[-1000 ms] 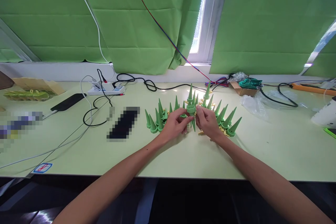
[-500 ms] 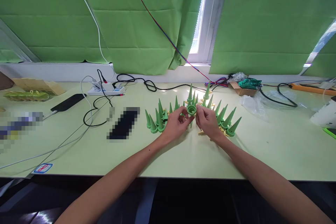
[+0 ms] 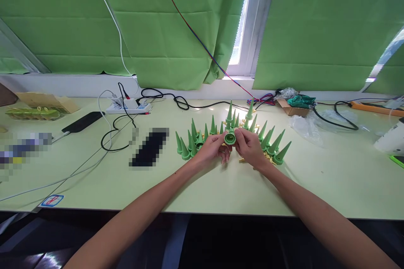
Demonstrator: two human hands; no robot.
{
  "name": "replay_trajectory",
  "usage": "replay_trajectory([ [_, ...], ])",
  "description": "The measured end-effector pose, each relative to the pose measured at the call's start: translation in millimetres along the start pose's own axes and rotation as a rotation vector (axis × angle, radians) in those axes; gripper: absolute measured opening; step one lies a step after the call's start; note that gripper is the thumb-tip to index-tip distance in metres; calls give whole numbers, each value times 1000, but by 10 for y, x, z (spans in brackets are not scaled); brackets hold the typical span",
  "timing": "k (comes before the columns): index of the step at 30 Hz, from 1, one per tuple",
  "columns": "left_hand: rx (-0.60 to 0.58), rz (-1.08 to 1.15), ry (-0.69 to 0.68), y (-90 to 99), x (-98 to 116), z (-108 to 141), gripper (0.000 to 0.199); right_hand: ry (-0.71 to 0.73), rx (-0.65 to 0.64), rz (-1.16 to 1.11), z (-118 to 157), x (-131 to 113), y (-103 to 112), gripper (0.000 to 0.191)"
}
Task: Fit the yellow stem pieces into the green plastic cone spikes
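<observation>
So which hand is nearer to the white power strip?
Left: the left hand is right of the power strip and lower in the picture; the right hand is on that same side, but farther off.

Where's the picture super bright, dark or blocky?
In the head view, the window gap glows white, glare bleaches the table beside the rear green cones, it's nearly black below the table, and a dark slab and far-left patch are pixelated.
</observation>
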State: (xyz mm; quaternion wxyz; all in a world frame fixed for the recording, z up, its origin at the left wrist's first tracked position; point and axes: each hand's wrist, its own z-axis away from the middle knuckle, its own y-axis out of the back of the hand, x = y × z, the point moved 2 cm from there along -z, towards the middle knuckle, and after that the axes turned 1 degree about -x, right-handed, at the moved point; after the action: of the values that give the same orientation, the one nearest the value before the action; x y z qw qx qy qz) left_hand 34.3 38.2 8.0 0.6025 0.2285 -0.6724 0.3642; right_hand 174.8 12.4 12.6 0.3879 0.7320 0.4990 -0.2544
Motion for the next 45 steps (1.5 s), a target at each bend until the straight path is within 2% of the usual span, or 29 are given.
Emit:
replay_trajectory([
  [6, -56, 4, -13, 15, -3, 15, 47, 20, -16, 9, 13, 58, -10, 42],
  [13, -51, -35, -71, 44, -27, 23, 43, -15, -54, -27, 14, 98, 0, 44],
  [24, 59, -375, -202, 20, 128, 113, 38, -33, -69, 65, -5, 58, -4, 46],
  [28, 116, -464, -235, 22, 121, 129, 33, -25, -62, 125, -16, 62, -1, 46],
  [34, 180, -569, -372, 27, 115, 133, 31, -26, -58, 177, -25, 73, -10, 47],
  [40, 217, -534, -313, -16, 96, 111, 29, -12, -2, 144, -24, 80, -26, 45],
  [45, 247, -435, -312, -18, 61, 84, 39, -8, -52, 150, -15, 44, -39, 43],
])
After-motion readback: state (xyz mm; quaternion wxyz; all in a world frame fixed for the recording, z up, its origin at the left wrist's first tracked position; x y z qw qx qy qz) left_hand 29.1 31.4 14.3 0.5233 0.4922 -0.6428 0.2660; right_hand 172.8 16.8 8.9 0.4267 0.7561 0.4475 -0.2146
